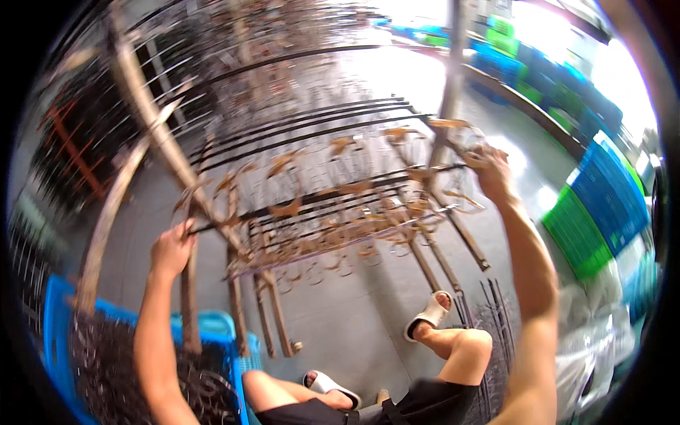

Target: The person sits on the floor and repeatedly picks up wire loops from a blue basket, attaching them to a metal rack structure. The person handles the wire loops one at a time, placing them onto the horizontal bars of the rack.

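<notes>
Where fingers (pixel 187 231) grip the rod (pixel 312 200), ends are hidden.

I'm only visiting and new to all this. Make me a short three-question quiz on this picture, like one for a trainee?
1. Fill in: the left hand and right hand hold a dark ____ between them.
2. True or false: the blue basket at the lower left holds a heap of dark, thin pieces.
3. The person's sandals are: a) black, b) white, c) red.

Key: 1. rod; 2. true; 3. b.
</notes>
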Demonstrator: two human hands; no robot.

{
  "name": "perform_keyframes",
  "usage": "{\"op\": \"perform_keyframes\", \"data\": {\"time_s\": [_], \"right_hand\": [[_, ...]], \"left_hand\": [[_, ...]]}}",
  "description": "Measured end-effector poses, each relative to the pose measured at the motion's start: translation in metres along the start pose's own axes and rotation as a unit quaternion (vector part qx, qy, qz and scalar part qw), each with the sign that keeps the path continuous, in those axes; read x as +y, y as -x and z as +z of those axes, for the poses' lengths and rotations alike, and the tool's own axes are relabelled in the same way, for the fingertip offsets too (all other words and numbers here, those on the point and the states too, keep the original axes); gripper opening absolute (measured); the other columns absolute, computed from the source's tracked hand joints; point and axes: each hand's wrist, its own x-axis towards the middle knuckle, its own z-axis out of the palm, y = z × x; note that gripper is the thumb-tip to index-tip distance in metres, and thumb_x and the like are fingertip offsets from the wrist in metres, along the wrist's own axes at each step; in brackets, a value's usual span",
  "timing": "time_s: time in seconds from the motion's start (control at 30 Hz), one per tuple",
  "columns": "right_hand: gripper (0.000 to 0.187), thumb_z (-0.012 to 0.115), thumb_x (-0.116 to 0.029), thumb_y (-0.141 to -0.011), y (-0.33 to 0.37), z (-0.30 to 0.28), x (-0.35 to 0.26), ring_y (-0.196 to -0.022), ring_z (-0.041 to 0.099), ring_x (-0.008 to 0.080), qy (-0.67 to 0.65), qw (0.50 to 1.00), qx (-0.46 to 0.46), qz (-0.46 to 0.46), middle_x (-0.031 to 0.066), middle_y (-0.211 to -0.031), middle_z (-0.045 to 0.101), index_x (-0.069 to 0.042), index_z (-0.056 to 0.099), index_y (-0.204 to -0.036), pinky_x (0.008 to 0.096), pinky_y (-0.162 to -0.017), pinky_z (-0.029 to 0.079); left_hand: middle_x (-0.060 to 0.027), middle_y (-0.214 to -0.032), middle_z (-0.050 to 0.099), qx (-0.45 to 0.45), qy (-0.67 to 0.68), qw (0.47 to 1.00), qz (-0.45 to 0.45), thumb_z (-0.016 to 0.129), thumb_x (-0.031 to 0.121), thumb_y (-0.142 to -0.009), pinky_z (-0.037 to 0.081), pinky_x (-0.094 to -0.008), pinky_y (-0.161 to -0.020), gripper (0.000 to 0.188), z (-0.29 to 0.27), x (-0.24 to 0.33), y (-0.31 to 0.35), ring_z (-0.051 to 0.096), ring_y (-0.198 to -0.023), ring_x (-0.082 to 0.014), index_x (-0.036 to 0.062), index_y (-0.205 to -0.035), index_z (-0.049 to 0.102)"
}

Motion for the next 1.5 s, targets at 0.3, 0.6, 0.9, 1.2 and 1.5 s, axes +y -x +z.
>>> {"op": "perform_keyframes", "data": {"time_s": [0.3,0.6,0.9,1.2,1.5], "right_hand": [[0.023,0.058,-0.019,-0.078,-0.034,0.075,-0.016,-0.102,0.048,0.0284,-0.099,0.994,0.023,0.032,0.0104,-0.102,0.052,-0.011,0.059,-0.099,0.0399,-0.092,0.034],[0.031,0.048,0.002,-0.076,-0.047,0.025,-0.011,-0.109,0.049,0.0275,-0.265,0.961,-0.046,0.065,0.0129,-0.106,0.057,-0.006,0.062,-0.103,0.0352,-0.094,0.040],[0.031,0.046,-0.031,-0.093,-0.166,-0.233,-0.003,-0.071,0.058,0.0197,-0.790,0.489,0.291,0.229,0.0096,-0.086,0.060,-0.003,0.054,-0.103,0.0310,-0.068,0.048],[0.016,0.049,-0.020,-0.091,-0.233,-0.301,0.038,-0.066,0.058,0.0163,-0.816,0.462,0.224,0.266,0.0047,-0.074,0.056,-0.006,0.056,-0.094,0.0294,-0.053,0.043],[0.015,0.048,-0.020,-0.093,-0.250,-0.295,0.039,-0.069,0.058,0.0164,-0.726,0.630,0.251,0.116,0.0032,-0.075,0.052,-0.007,0.055,-0.090,0.0286,-0.051,0.041]], "left_hand": [[-0.0179,-0.095,0.062,0.109,-0.003,0.994,-0.001,0.059,0.012,-0.081,0.046,-0.0452,-0.074,0.020,-0.031,0.034,0.028,0.058,-0.089,-0.0389,0.0023,-0.099,0.060],[-0.0110,-0.075,0.058,0.257,0.284,0.923,-0.045,0.048,0.008,-0.091,0.043,-0.0303,-0.056,0.017,-0.136,0.127,0.036,0.055,-0.064,-0.0188,-0.0013,-0.078,0.055],[-0.0152,-0.128,0.047,0.420,0.682,0.596,-0.053,0.049,0.024,-0.092,0.031,-0.0314,-0.102,0.044,-0.266,0.106,-0.063,0.043,-0.120,-0.0211,-0.0020,-0.127,0.045],[-0.0187,-0.122,0.044,0.253,0.793,0.527,-0.170,0.057,0.039,-0.084,0.032,-0.0379,-0.096,0.065,-0.322,0.053,-0.166,0.043,-0.111,-0.0271,-0.0057,-0.125,0.037],[0.0007,-0.071,0.055,0.285,0.693,0.538,-0.386,0.056,0.022,-0.083,0.040,-0.0300,-0.062,0.012,-0.380,0.082,-0.156,0.051,-0.064,-0.0118,0.0121,-0.079,0.052]]}}
